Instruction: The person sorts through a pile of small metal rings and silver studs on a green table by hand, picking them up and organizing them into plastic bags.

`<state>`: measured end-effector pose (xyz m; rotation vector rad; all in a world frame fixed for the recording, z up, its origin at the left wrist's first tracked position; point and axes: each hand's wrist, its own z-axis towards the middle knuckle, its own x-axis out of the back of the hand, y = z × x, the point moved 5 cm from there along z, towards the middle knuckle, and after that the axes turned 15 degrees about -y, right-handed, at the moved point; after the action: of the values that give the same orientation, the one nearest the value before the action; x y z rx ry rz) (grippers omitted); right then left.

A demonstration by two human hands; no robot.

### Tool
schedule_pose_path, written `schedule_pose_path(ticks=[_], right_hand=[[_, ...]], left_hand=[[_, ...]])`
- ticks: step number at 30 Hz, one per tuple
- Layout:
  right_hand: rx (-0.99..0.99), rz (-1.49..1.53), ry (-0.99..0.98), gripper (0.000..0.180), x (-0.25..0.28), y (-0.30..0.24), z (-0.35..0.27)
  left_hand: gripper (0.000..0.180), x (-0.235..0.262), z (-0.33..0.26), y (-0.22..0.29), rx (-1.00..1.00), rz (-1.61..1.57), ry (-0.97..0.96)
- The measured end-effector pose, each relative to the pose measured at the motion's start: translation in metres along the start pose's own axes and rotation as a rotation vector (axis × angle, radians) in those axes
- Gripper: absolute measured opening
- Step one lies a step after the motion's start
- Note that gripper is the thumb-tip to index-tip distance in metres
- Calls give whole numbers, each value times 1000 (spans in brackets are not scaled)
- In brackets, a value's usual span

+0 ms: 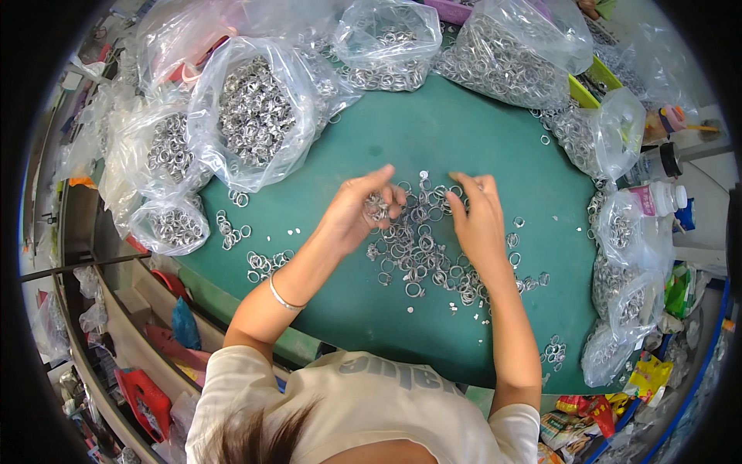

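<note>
A loose heap of silver-coloured metal rings (425,247) lies on the green tabletop in front of me. My left hand (359,207) is at the heap's left edge, palm turned up, fingers curled around a small bunch of rings (376,206). On the right side of the heap is my right hand (478,220), its thumb and forefinger apart and pointing at the rings. Nothing shows between those fingers. A small pale round piece (423,175) lies just beyond the heap, between my hands.
Clear plastic bags of rings surround the work area: a big open bag (255,116) at left, a full bag (506,58) at the back, several more bags (622,294) at right. Small ring clusters (267,264) lie left. White bottles (657,199) stand at the right edge.
</note>
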<state>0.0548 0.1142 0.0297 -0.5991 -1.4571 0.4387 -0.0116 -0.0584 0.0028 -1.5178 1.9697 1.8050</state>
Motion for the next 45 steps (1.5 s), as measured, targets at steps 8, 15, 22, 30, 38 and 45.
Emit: schedule_pose_path(ticks=[8,15,22,30,38,45], right_hand=[[49,-157,-122,16,3,7,-28],[188,-139,-57,22,-5,-28,-21],[152,-202,-82,21,-5,-14,-29],[158,-127,-158,27,-22,-26,-25],[-9,-194,-140,9,12,-2,-67],[-2,-231,-32,22,8,-16,-40]], left_hand=[[21,-17,3,13,-261,1478,137],[15,-17,11,14,-385,1394,129],[18,-5,-22,-16,8,-80,-67],[23,-17,-48,-28,-29,-372,-73],[14,3,-57,-13,-157,589,159],[16,-32,-28,6,-363,1600,155]])
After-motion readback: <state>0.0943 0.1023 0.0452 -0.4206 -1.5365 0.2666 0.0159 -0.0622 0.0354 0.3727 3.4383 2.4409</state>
